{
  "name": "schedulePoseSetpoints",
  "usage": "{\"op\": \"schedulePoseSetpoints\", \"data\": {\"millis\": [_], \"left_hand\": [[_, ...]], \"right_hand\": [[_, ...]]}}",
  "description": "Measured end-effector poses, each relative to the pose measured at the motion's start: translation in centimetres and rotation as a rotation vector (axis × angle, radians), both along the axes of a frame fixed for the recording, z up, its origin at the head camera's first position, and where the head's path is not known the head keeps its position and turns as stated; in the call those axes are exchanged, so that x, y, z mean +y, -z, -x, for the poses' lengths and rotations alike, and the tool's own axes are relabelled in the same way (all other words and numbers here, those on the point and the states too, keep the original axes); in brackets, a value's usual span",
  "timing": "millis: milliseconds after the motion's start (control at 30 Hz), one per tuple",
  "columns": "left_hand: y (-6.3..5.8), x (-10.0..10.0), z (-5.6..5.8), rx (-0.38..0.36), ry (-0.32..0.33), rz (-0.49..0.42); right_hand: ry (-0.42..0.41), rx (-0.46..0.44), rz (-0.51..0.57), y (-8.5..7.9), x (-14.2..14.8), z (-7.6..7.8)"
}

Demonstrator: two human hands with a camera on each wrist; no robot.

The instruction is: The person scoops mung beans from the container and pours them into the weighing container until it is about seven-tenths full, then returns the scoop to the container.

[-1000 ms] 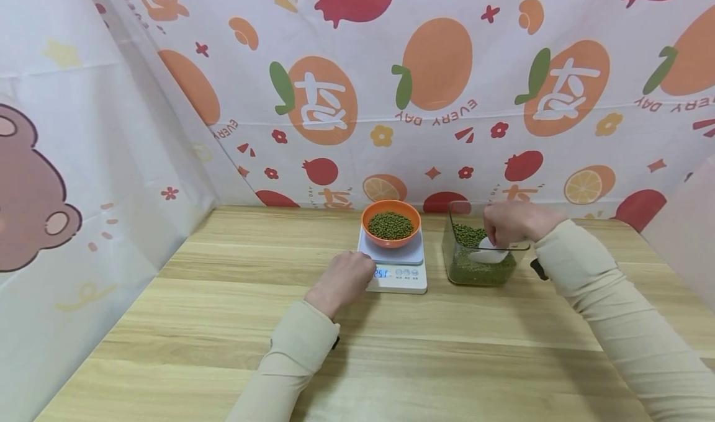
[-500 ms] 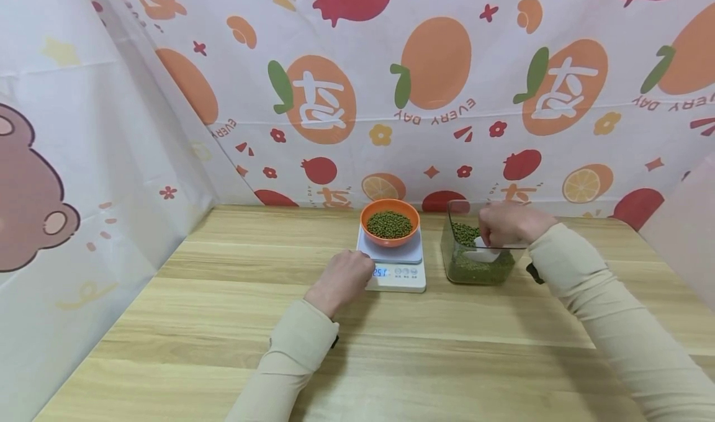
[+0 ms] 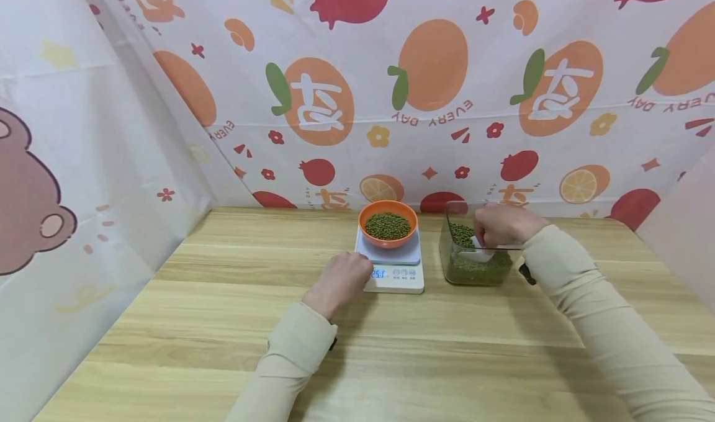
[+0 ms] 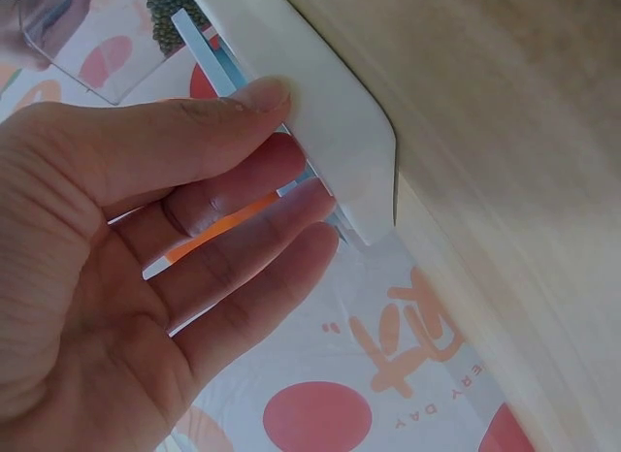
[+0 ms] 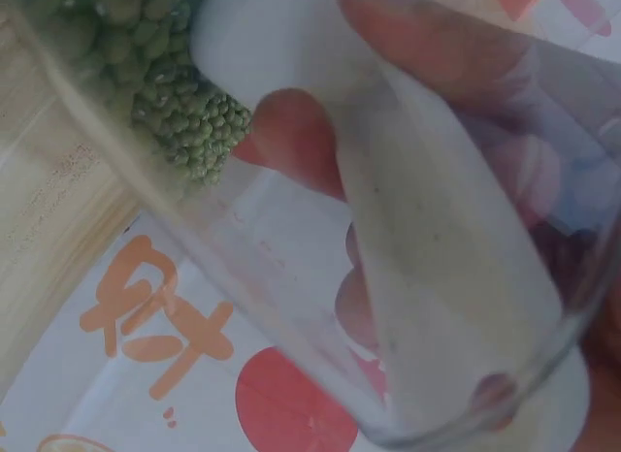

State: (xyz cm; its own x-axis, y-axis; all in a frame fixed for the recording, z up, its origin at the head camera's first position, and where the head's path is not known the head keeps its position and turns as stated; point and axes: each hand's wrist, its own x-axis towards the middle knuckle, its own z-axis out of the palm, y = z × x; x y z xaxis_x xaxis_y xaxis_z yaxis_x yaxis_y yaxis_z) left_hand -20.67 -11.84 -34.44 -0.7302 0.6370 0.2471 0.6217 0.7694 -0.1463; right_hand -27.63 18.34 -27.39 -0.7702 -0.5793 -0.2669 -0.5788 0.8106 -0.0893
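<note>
An orange bowl (image 3: 388,244) of green mung beans (image 3: 386,226) sits on a white kitchen scale (image 3: 410,284) whose blue display is lit. My left hand (image 3: 341,280) rests at the scale's front left corner; in the left wrist view its thumb and loosely extended fingers touch the scale's edge. Inside a clear square container (image 3: 450,264), my right hand (image 3: 503,224) grips the handle of a white scoop (image 3: 476,256). More mung beans (image 5: 189,122) lie in the container. The right wrist view shows thumb and fingers around the scoop handle (image 5: 437,219), through the clear wall.
The container stands just right of the scale on a wooden table (image 3: 436,360). Behind both hangs a fruit-print cloth (image 3: 357,112), close to the table's back edge. Another cloth (image 3: 128,149) with a bear print hangs at the left.
My right hand and the scoop have shifted a little to the left inside the container. The left hand stays at the scale, and the bowl has not moved on it.
</note>
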Motion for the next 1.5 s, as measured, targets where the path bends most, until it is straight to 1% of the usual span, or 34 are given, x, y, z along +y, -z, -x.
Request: {"op": "schedulePoseSetpoints", "data": {"millis": [267,600,767,867,1000,1100,1233,1500], "left_hand": [[0.1,0.0,0.1,-0.01,-0.004,0.01],[0.0,0.0,0.2,-0.011,-0.008,0.013],[-0.1,0.0,0.2,0.004,-0.006,0.008],[0.0,0.0,0.2,0.007,-0.004,0.011],[0.0,0.0,0.3,-0.005,0.001,0.014],[0.0,0.0,0.3,-0.008,-0.001,0.013],[-0.2,0.0,0.3,-0.005,-0.007,0.01],[-0.1,0.0,0.2,-0.009,0.004,-0.007]], "right_hand": [[0.021,-0.011,0.005,0.4,0.0,0.2],[-0.008,-0.016,0.03,0.3,0.1,0.4],[-0.036,0.03,0.044,0.6,-0.2,0.4],[-0.06,0.068,0.049,1.2,-0.3,0.6],[-0.056,0.092,0.039,2.0,-0.4,0.9],[-0.031,0.089,0.038,2.4,-0.4,1.1],[-0.027,0.088,0.053,2.5,-0.3,1.3],[-0.032,0.063,0.08,2.4,-0.3,0.9]]}}
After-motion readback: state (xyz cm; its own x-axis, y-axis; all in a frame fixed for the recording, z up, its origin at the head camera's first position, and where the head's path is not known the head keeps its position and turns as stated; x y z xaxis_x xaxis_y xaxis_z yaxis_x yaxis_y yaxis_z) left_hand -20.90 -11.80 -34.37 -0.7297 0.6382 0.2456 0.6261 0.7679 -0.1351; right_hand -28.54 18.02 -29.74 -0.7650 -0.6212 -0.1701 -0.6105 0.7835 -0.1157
